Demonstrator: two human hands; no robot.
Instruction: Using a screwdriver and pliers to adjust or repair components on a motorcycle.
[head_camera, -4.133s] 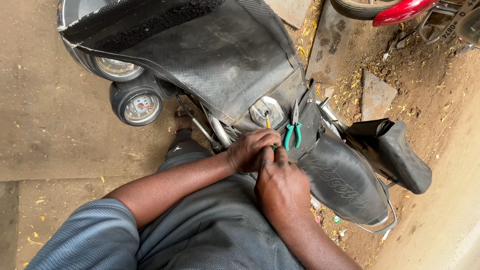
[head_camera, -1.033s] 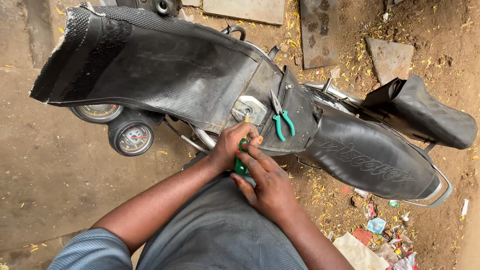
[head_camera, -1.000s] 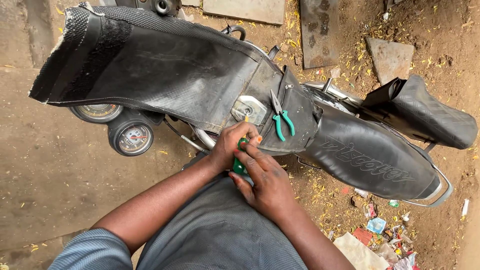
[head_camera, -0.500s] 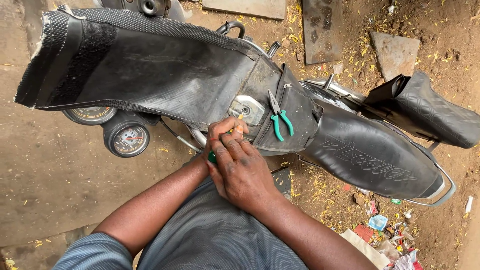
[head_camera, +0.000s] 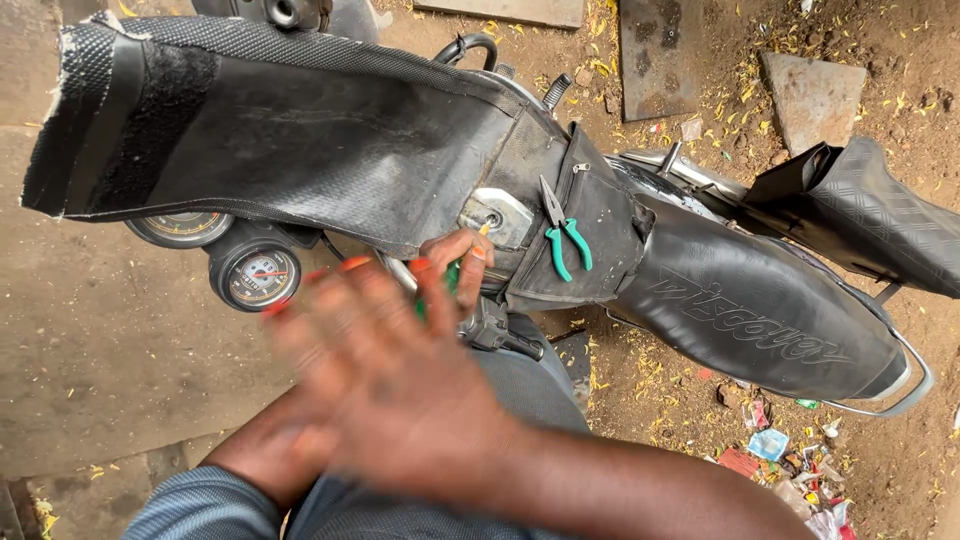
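Head view: left hand (head_camera: 455, 262) pinched closed on a green-handled screwdriver (head_camera: 452, 280), tip toward the fuel cap (head_camera: 497, 217) at 1 o'clock of it. Right hand (head_camera: 385, 395) is motion-blurred at 7 o'clock of the left, fingers spread, holding nothing. Green-handled pliers (head_camera: 562, 238) lie on the tank cover (head_camera: 600, 235), 3 o'clock of the cap.

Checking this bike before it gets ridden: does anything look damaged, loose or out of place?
Yes. The black cover is peeled up off the tank, its left edge frayed. Green-handled pliers lie loose on the tank pouch. Litter is scattered on the dirt by the seat.
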